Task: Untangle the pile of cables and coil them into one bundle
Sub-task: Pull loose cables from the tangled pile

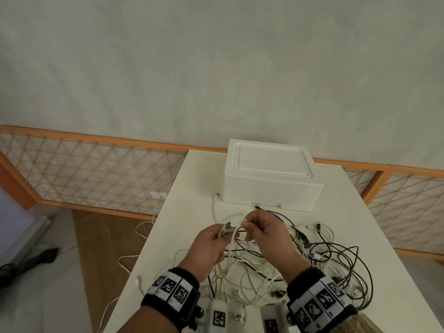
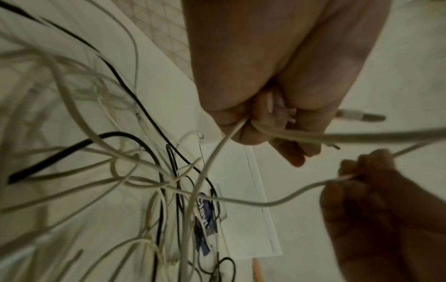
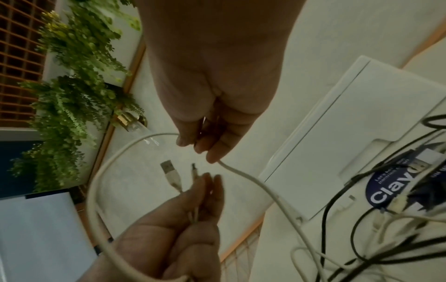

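Note:
A tangle of white and black cables [image 1: 283,263] lies on the white table [image 1: 192,188] under and to the right of both hands. My left hand [image 1: 211,241] is raised over the pile and grips white cable ends, with a USB plug [image 1: 227,225] sticking out past its fingers. In the right wrist view that USB plug [image 3: 170,171] shows above the left hand [image 3: 193,209]. My right hand [image 1: 259,227] pinches a loop of white cable [image 3: 115,162] close beside the left hand. In the left wrist view the left hand [image 2: 270,122] grips white cables [image 2: 313,135].
A closed white foam box [image 1: 271,174] stands at the back of the table. A dark label [image 3: 395,188] lies by its front under the cables. White cables [image 1: 127,260] trail off the left table edge to the floor. An orange lattice fence [image 1: 96,174] runs behind.

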`<state>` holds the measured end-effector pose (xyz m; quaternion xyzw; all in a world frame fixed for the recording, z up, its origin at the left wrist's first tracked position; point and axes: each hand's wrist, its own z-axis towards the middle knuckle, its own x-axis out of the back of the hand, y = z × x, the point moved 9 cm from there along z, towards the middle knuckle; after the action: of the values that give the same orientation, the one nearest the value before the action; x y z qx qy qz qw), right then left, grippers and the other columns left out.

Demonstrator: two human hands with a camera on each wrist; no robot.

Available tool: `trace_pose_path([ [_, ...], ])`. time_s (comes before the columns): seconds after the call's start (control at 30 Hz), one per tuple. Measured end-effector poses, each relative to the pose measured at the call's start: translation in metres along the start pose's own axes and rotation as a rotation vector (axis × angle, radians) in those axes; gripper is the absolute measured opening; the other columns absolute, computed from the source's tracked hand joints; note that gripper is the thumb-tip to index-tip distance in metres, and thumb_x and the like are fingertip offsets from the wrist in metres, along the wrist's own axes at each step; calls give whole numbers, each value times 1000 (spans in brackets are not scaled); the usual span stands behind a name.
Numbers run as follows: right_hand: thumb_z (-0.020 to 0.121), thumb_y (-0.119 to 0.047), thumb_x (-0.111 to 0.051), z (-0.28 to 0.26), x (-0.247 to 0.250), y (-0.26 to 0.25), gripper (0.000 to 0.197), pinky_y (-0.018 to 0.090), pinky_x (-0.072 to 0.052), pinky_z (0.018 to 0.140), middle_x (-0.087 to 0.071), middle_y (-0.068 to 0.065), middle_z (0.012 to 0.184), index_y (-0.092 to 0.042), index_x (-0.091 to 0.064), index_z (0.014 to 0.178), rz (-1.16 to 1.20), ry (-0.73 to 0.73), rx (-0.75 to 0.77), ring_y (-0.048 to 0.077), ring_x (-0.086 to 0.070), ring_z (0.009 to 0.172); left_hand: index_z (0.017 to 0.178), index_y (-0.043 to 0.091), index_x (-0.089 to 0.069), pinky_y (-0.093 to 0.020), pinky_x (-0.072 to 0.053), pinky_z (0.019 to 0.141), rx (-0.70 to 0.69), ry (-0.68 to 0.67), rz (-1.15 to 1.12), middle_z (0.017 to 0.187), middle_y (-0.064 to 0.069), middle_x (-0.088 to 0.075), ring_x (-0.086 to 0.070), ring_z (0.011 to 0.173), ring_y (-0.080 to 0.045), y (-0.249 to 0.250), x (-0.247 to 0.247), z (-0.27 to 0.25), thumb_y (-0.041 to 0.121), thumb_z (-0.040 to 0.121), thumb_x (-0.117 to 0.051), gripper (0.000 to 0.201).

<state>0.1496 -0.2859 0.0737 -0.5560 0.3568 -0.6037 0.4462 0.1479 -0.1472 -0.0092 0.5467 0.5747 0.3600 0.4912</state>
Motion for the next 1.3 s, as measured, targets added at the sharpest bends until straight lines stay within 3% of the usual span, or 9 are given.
trace_pose_path([
  [0.2,85,-6,-66,-7,-8,-18,23,20,-50,62,-64,5,66,-27,-59,79,42,-9,104,14,-60,61,74,15,-67,-7,-42,57,-40,-39,325,55,15,-65,-58,54,10,-10,-7,-4,3,83,-69,15],
  [0.3,83,0,-63,-6,-10,10,36,24,-49,62,-67,9,83,-32,-58,97,124,-30,-31,19,-60,69,75,21,-72,-22,-48,63,-112,38,315,71,-1,-71,-63,61,-6,6,1,-5,20,83,-66,10],
  [0.4,81,-7,-64,-9,-32,36,36,21,-50,71,-61,-4,105,-30,-56,108,-181,-238,-99,11,-62,85,86,11,-68,-20,-31,40,-109,71,10,67,-13,-56,-39,38,-9,15,-1,-7,12,90,-63,7],
  [0.5,89,-21,-58,-18,-61,37,10,28,-50,76,-63,-10,87,-25,-65,95,-422,-405,-18,10,-59,78,91,0,-64,-16,-26,35,-77,36,-178,64,-9,-48,-34,38,-8,15,-8,-11,8,90,-60,9],
  [0.67,96,-14,-48,-15,-35,24,21,40,-57,73,-65,1,76,-21,-55,78,-184,-120,-75,17,-65,72,86,9,-71,-17,-42,52,-92,-34,272,66,8,-64,-53,53,-4,-15,8,-15,8,85,-68,4],
  [0.8,98,-4,-41,-13,0,-3,23,30,-57,70,-65,-4,85,-15,-55,84,6,101,-25,13,-65,80,75,32,-66,-16,-45,72,-59,-83,654,66,19,-65,-59,67,12,-52,23,-17,12,84,-69,22],
  [0.9,97,2,-33,-13,24,-7,23,27,-54,62,-68,6,88,-4,-55,94,210,215,-57,26,-67,81,87,33,-66,-12,-42,79,-131,-27,846,85,18,-63,-61,83,1,-43,29,-15,10,85,-64,23],
  [1.07,96,6,-32,-18,71,-33,42,42,-58,65,-68,1,77,-25,-57,81,280,421,74,28,-70,78,108,21,-70,-21,-48,87,-83,-51,1056,102,4,-69,-63,98,-13,-40,30,-9,14,86,-55,27],
  [1.3,93,-13,-45,-19,101,-70,32,17,-50,71,-63,-11,78,-42,-55,92,-51,445,350,6,-62,71,94,14,-70,-13,-41,62,-13,99,805,75,7,-60,-57,80,-13,-37,48,-2,9,90,-57,14],
])
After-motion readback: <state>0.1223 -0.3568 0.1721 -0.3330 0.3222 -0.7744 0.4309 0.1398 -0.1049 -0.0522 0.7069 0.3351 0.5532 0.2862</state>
